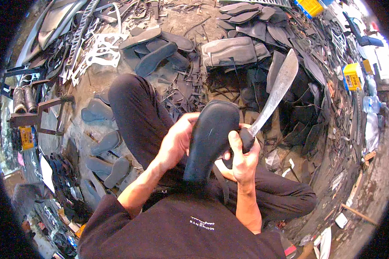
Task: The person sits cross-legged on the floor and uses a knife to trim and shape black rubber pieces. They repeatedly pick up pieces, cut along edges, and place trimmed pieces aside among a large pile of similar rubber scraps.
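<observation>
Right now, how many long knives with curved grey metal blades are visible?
1: the grey curved metal knife, in the right hand, beside the long black rounded piece. Others may be hidden among dark scraps.

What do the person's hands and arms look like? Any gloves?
No gloves: the left hand and right hand are bare. So are the forearms, below loose, dark sleeves of a T-shirt with small white lettering.
</observation>
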Motion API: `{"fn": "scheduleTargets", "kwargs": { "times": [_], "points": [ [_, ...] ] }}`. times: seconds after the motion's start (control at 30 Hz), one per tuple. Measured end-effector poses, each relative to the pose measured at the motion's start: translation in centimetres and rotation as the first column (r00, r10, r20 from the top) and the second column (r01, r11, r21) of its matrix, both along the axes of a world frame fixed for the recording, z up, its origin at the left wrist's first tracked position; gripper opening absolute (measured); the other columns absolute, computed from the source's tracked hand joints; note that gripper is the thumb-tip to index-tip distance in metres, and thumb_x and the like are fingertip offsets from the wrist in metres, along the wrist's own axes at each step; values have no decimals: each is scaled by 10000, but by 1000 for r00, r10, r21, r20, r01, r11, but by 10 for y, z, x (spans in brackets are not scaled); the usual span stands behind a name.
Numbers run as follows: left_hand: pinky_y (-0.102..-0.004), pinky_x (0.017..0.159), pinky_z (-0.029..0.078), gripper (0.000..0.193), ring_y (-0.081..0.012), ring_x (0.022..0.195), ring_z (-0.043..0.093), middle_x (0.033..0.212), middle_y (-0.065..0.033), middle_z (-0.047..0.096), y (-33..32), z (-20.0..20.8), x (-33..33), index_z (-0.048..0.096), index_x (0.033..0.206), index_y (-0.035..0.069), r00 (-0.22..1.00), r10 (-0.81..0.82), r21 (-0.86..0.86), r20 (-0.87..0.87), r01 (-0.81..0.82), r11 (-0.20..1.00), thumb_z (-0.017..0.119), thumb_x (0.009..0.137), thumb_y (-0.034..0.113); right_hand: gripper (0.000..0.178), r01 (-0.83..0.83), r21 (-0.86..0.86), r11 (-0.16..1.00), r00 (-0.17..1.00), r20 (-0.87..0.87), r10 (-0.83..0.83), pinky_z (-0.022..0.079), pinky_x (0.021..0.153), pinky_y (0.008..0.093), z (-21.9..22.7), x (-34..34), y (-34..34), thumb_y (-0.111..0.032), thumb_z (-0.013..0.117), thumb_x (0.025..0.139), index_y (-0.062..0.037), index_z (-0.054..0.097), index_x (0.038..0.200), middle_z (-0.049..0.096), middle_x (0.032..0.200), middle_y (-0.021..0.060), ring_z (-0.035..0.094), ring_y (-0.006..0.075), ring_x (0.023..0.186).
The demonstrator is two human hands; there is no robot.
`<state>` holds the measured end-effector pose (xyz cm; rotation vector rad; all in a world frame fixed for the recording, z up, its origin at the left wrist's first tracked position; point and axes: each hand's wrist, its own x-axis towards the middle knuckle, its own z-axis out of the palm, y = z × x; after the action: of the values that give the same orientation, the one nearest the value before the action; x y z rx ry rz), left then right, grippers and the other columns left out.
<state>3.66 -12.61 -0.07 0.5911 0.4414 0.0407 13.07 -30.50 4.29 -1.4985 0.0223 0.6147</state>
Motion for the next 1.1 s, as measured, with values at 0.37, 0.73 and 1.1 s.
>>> {"fn": "scheduleTargets", "kwargs": {
  "times": [0.37, 0.73, 1.1],
  "points": [
    [-315, 1004, 539, 469, -118, 1104, 668, 1263, -38, 719, -9, 12, -27, 577, 1423, 56, 993, 88, 383, -82, -50, 922, 784, 1008, 128, 138, 167, -47, 985, 976, 151, -158, 504, 597, 289, -30, 32, -5, -149, 758, 1027, -82, 637, 1031, 588, 717, -5, 578, 115, 587],
    [-329, 1018, 517, 382, -185, 1105, 668, 1230, -76, 714, 140, 59, 40, 630, 1322, -1, 796, 577, 425, 183, -593, 684, 716, 956, 63, 127, 163, -336, 928, 960, 270, -70, 614, 683, 307, -76, 54, -41, -144, 689, 1054, -45, 672, 1133, 664, 980, 56, 695, 149, 806],
    [-424, 986, 589, 374, -262, 1128, 705, 1250, -125, 709, 53, -47, 69, 632, 1359, 45, 975, 199, 157, -100, -182, 971, 678, 1056, 259, 243, 119, -430, 895, 983, 176, -46, 461, 486, 274, -84, 57, -40, -309, 704, 1067, -86, 618, 1019, 561, 709, -23, 551, 90, 542]
  ]
}}
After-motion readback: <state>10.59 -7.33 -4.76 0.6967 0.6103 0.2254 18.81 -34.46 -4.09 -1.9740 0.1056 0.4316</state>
